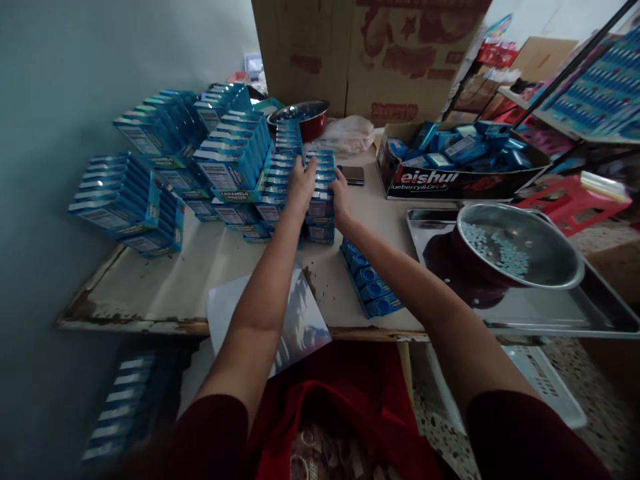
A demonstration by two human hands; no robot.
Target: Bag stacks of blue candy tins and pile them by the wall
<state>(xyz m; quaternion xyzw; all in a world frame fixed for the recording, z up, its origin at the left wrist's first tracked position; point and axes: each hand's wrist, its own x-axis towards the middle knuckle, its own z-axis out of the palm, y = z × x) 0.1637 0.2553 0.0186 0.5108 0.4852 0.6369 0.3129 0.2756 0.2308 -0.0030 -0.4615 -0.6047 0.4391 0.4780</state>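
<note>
Both my hands reach to a stack of blue candy boxes (321, 175) near the middle of the table. My left hand (301, 183) is on the stack's left side, its fingers pressed against the boxes. At the right side of the same stack, my right hand (342, 199) has its fingers curled against it, so the stack sits between both hands. More blue box stacks (233, 157) stand to the left. Below my right forearm lies a row of blue boxes (373, 283) with round openings. A shiny clear sheet (300, 320) lies under my left forearm, over the table's front edge.
A metal bowl (547, 257) with small pale pieces rests on a steel tray (590, 313) at the right. Behind it is an open carton (445, 190) of blue packs. A phone (354, 175) lies beyond my right hand; large cardboard (370, 60) stands at the back.
</note>
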